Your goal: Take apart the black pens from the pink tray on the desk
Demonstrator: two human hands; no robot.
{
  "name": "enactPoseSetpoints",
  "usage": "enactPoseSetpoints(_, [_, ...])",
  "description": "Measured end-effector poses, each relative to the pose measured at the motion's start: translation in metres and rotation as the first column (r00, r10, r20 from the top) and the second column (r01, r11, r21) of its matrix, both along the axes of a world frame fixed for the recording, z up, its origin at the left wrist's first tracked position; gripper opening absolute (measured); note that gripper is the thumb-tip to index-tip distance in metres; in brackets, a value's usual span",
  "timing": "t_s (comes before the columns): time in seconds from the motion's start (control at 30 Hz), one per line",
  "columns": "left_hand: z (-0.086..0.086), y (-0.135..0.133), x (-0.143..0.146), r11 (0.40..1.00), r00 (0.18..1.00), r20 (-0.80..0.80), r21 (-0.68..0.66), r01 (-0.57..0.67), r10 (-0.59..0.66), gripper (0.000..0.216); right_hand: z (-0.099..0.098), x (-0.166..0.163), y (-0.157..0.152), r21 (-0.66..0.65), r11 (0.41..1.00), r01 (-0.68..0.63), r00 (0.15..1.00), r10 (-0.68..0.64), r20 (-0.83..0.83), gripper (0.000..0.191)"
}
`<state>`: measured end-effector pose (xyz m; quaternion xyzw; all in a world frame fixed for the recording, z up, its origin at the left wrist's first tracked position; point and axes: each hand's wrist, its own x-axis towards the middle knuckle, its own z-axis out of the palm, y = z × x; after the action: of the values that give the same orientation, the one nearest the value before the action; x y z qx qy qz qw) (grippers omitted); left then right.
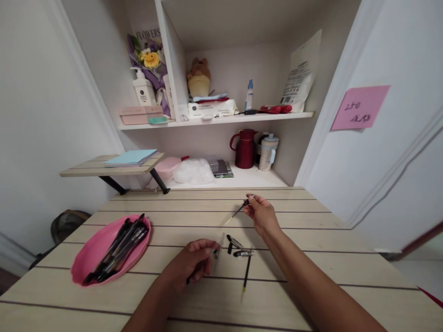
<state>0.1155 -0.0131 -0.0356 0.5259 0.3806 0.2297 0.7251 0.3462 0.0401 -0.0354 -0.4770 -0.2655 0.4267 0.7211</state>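
My right hand [263, 213] is closed, pinching a pen refill [236, 212] by its dark end. The refill's thin yellowish end slants down to the left above the tabletop. My left hand [194, 261] is wrapped round a clear pen barrel [219, 249], slightly blurred, and a dark end pokes out below the fingers. Between my hands on the table lie two dark pen parts with clips, an upper pen cap [235, 241] and a lower pen cap [243, 253], plus a small black piece [230, 248]. Another refill [247, 274] with a yellow end lies below them.
On the left, a pink scalloped dish [81, 260] holds several black pens [119, 249]. Blue paper [130, 157] lies on a small raised shelf [79, 171]. A dark red jug [245, 150] and a pale cup [268, 154] stand in the cabinet behind the table [311, 258].
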Motion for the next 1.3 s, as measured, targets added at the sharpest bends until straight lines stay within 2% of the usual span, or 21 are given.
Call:
enactPoseSetpoints(0.07, [-0.001, 0.002, -0.004, 1.000, 0.999, -0.028, 0.000, -0.016, 0.016, 0.036, -0.003, 0.007, 0.004, -0.051, 0.998, 0.030, 0.988, -0.022, 0.153, 0.028])
enactPoseSetpoints(0.1, [-0.002, 0.004, -0.005, 0.999, 0.998, -0.031, 0.006, -0.049, 0.049, 0.036, -0.004, 0.009, 0.004, -0.088, 0.996, 0.011, 0.972, 0.010, 0.236, 0.027])
enactPoseSetpoints(0.17, [-0.004, 0.005, -0.006, 0.991, 0.991, -0.021, 0.022, -0.134, 0.134, 0.035, -0.009, 0.006, 0.003, -0.176, 0.981, -0.083, 0.923, 0.142, 0.358, 0.022])
enactPoseSetpoints(0.27, [-0.009, 0.006, -0.003, 0.977, 0.977, -0.013, 0.031, -0.213, 0.213, 0.032, -0.018, -0.013, -0.004, -0.308, 0.920, -0.243, 0.824, 0.363, 0.435, 0.013])
enactPoseSetpoints(0.4, [-0.014, 0.006, 0.001, 0.968, 0.968, -0.021, 0.028, -0.248, 0.249, 0.030, -0.027, -0.036, -0.014, -0.450, 0.841, -0.301, 0.669, 0.522, 0.528, 0.014])
enactPoseSetpoints(0.53, [-0.015, 0.004, 0.005, 0.966, 0.966, -0.015, 0.021, -0.259, 0.259, 0.029, -0.025, -0.039, -0.015, -0.503, 0.818, -0.278, 0.578, 0.561, 0.593, 0.016])
enactPoseSetpoints(0.8, [-0.024, -0.007, 0.025, 0.992, 0.998, 0.041, 0.111, -0.060, 0.055, 0.039, -0.024, -0.036, -0.015, -0.561, 0.767, -0.312, 0.491, 0.636, 0.595, 0.020])
enactPoseSetpoints(0.97, [-0.029, -0.011, 0.027, 0.992, 0.999, 0.003, 0.118, -0.032, 0.032, 0.031, -0.025, -0.036, -0.017, -0.572, 0.753, -0.325, 0.442, 0.656, 0.612, 0.022])
enactPoseSetpoints(1.17, [-0.028, -0.013, 0.026, 0.995, 0.999, -0.032, 0.098, 0.022, -0.019, 0.022, -0.028, -0.035, -0.014, -0.564, 0.777, -0.280, 0.383, 0.629, 0.677, 0.025])
enactPoseSetpoints(1.3, [-0.023, -0.012, 0.024, 0.998, 0.999, 0.033, 0.067, 0.000, -0.002, 0.023, -0.023, -0.029, -0.014, -0.536, 0.818, -0.207, 0.300, 0.575, 0.762, 0.019])
